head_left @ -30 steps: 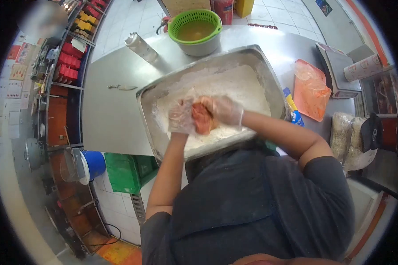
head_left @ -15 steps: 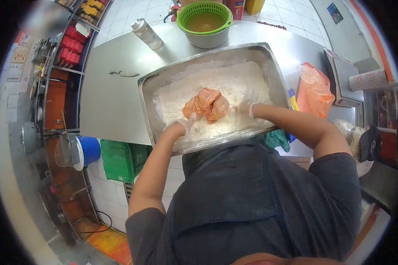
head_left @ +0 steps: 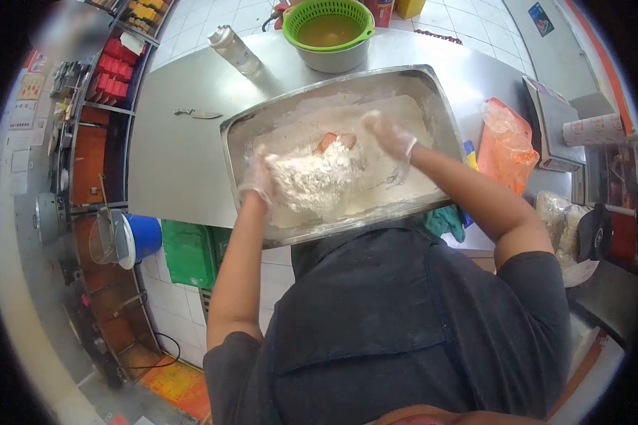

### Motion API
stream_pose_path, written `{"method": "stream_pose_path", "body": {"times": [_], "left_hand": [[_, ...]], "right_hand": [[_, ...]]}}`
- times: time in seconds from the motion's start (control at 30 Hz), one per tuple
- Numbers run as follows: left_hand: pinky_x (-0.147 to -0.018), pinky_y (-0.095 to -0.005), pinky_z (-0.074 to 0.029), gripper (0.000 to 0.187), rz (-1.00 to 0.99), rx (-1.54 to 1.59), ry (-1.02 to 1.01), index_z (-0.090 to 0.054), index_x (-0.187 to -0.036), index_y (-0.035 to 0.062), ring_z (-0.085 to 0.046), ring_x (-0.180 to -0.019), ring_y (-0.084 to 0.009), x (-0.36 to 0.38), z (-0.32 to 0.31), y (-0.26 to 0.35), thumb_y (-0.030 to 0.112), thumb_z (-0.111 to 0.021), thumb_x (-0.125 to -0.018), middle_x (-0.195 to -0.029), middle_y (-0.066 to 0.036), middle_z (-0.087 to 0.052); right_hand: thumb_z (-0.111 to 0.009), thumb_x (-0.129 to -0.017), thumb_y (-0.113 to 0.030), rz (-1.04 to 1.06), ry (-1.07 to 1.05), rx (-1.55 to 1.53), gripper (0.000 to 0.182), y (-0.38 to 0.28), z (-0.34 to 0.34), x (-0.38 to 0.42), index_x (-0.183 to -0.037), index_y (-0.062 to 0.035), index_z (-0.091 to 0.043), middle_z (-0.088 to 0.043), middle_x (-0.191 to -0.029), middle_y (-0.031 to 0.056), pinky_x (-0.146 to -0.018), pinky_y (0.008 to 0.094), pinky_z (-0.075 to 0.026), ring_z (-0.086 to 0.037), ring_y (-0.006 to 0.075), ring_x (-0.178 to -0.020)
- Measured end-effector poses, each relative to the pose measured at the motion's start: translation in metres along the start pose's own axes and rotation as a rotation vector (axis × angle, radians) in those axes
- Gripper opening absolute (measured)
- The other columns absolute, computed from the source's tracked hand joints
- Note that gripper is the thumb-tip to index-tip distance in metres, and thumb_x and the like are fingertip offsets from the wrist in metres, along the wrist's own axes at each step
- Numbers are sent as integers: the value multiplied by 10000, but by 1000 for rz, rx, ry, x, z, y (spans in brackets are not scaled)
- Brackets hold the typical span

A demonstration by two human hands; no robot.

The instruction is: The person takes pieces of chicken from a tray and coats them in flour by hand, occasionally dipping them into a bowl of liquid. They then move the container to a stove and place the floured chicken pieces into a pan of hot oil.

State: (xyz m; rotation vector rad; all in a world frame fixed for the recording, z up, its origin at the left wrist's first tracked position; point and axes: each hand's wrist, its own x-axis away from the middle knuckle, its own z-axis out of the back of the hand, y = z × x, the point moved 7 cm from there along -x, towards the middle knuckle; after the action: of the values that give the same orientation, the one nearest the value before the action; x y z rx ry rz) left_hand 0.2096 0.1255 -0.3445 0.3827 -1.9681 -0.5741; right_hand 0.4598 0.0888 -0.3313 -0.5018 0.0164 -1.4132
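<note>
A large metal tray (head_left: 443,127) holds white flour (head_left: 312,183) heaped over an orange-brown piece of raw meat (head_left: 337,142), of which only the top shows. My left hand (head_left: 259,177), in a clear plastic glove, is at the left edge of the flour heap, its fingers pointing up the tray and touching the flour. To the right of the meat, my right hand (head_left: 390,136), gloved too, hovers over the tray, apart from the meat; its fingers are blurred and I cannot make out how far they are spread.
Behind the tray stand a green colander (head_left: 367,32) on a pot and a clear bottle (head_left: 234,49). A small knife (head_left: 205,115) lies on the left of the metal table (head_left: 170,163). To the right are an orange tray with a plastic bag (head_left: 507,149) and a metal appliance (head_left: 553,120).
White flour now covers most of the meat, which was bare before. My left hand has moved left and up from the meat's edge; my right hand has moved up and slightly left.
</note>
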Motion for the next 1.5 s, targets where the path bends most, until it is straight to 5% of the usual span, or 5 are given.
{"method": "stream_pose_path", "body": {"times": [0.1,0.4,0.7,0.77,1.5], "left_hand": [[-953,-549,-308,778,21,-74,84,-243,-1363,98,-365,-1224,-295,-67,46,-42,666,-267,-832,-1358,-134,-345],[-945,-451,-357,748,90,-88,-168,-351,-1328,130,-434,-1156,-273,-65,-76,-39,674,-302,-817,-1302,-78,-429],[-906,-373,-419,654,-214,-128,62,-381,-1304,72,-512,-1057,-244,-163,75,6,559,-360,-868,-1197,-97,-517],[-898,-369,-427,644,-203,-121,50,-395,-1291,65,-515,-1051,-246,-158,45,9,553,-354,-873,-1196,-102,-516],[-1008,-463,-259,665,112,-410,68,-335,-1332,95,-333,-1230,-276,-88,-64,-65,572,-328,-869,-1361,-122,-351]], "right_hand": [[-455,-852,-275,-144,105,622,455,43,-47,-31,-1221,-20,-383,-534,-1083,190,-755,369,-460,-568,307,-840],[-422,-872,-485,-418,57,-1741,522,20,-120,-72,-1064,-16,-546,-584,-956,122,-742,349,-435,-536,205,-816],[-426,-896,-411,-451,237,-1549,465,120,-86,-77,-1115,-11,-514,-577,-1021,131,-820,335,-433,-540,197,-940],[-436,-891,-401,-74,225,-70,476,99,-81,-115,-1171,-20,-490,-564,-1096,115,-856,339,-421,-529,225,-969],[-400,-887,-503,-445,-375,-1453,604,-4,-93,-14,-1260,-28,-412,-495,-1205,131,-967,319,-360,-476,234,-1100]]}}
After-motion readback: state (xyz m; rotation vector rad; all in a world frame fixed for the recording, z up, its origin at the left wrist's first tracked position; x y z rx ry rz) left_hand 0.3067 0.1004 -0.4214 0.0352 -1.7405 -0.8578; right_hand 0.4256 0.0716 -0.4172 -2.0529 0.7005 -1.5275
